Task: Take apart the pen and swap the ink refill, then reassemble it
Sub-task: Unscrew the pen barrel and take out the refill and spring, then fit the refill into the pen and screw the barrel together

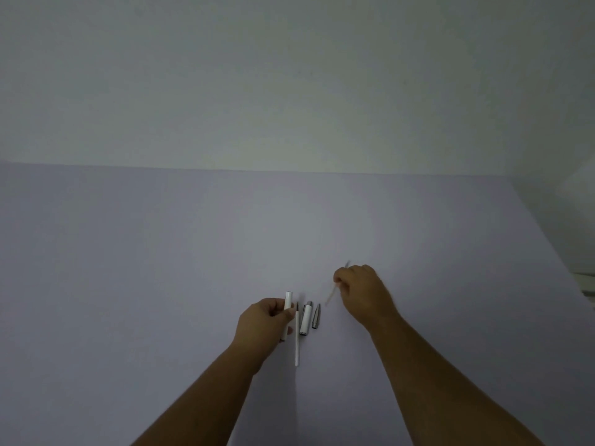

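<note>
My left hand (262,328) grips a white pen barrel (287,302), held upright with its top end poking above the fingers. On the table just right of it lie a thin white ink refill (297,341), a white cap with a metal clip (305,318) and a small grey metal tip piece (316,316), side by side. My right hand (363,294) is further right and slightly above the table, pinching a second thin refill (331,296) that is blurred and slants down to the left.
The parts rest on a plain pale lilac table (161,268) that meets a white wall at the back. The table's right edge runs diagonally at the far right, with something pale beyond it (584,284).
</note>
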The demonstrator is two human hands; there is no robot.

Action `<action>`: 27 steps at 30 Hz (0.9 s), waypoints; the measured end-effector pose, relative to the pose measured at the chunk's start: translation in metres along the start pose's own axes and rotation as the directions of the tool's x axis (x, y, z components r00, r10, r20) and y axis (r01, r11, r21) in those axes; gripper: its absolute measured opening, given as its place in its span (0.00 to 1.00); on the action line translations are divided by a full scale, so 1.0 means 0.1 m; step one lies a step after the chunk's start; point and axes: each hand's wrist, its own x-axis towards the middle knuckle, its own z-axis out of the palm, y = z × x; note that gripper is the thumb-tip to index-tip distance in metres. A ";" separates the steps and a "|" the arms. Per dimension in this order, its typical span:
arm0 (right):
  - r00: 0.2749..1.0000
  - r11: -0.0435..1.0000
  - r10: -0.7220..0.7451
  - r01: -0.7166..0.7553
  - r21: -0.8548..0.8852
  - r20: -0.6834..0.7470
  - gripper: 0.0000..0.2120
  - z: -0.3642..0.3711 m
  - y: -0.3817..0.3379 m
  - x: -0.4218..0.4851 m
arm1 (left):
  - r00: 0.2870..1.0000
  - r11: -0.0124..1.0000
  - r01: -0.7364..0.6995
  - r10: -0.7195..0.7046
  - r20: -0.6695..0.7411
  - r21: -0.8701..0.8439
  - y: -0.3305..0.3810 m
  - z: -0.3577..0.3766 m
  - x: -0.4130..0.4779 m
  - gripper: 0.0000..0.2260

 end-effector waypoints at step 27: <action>0.977 0.953 0.208 -0.213 0.216 0.044 0.06 0.16 -0.45 -0.62 | 1.000 0.999 -0.031 0.031 0.000 0.016 -0.16 -0.12 -0.21 0.05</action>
